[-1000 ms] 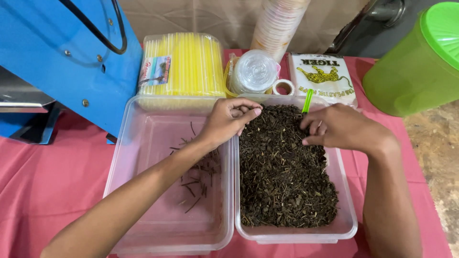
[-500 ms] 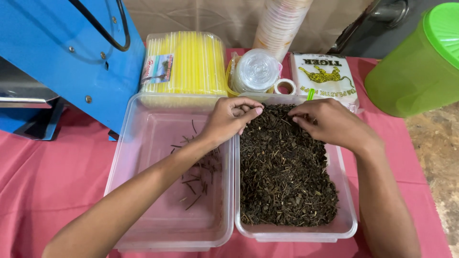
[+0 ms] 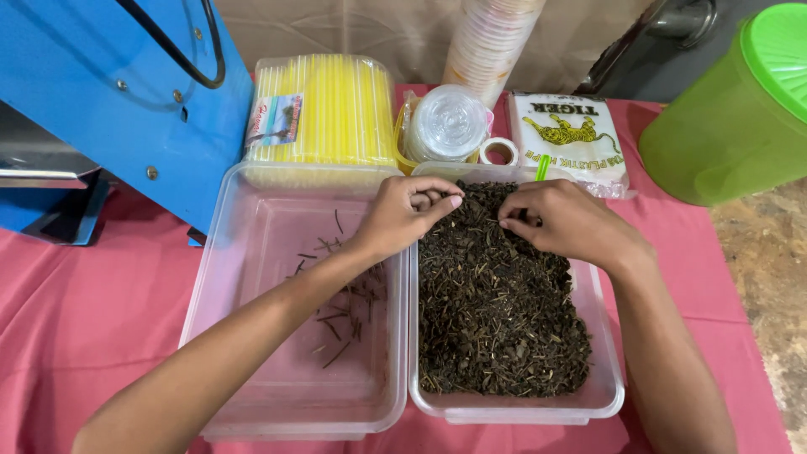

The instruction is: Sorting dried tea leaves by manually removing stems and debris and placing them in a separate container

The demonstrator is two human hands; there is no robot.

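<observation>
Two clear plastic tubs stand side by side on a pink cloth. The right tub [image 3: 607, 395] is full of dark dried tea leaves [image 3: 496, 311]. The left tub [image 3: 252, 387] holds only a few thin dark stems [image 3: 340, 311]. My left hand [image 3: 403, 214] reaches over the shared rims, fingertips pinched together at the far edge of the leaves; what it grips is too small to tell. My right hand [image 3: 563, 220] rests on the leaves at the far side, fingers curled and pinching into them.
Behind the tubs are a pack of yellow straws [image 3: 324, 113], a stack of clear lids [image 3: 450, 124], a tape roll [image 3: 502, 152], a white plastic-bag packet [image 3: 572, 134] and stacked cups [image 3: 492, 42]. A blue machine [image 3: 101, 92] stands at left, a green lidded jug [image 3: 740, 109] at right.
My right hand has slid left across the far end of the leaves, closer to my left hand. My left hand has stayed at the rim, its fingers pinching tighter.
</observation>
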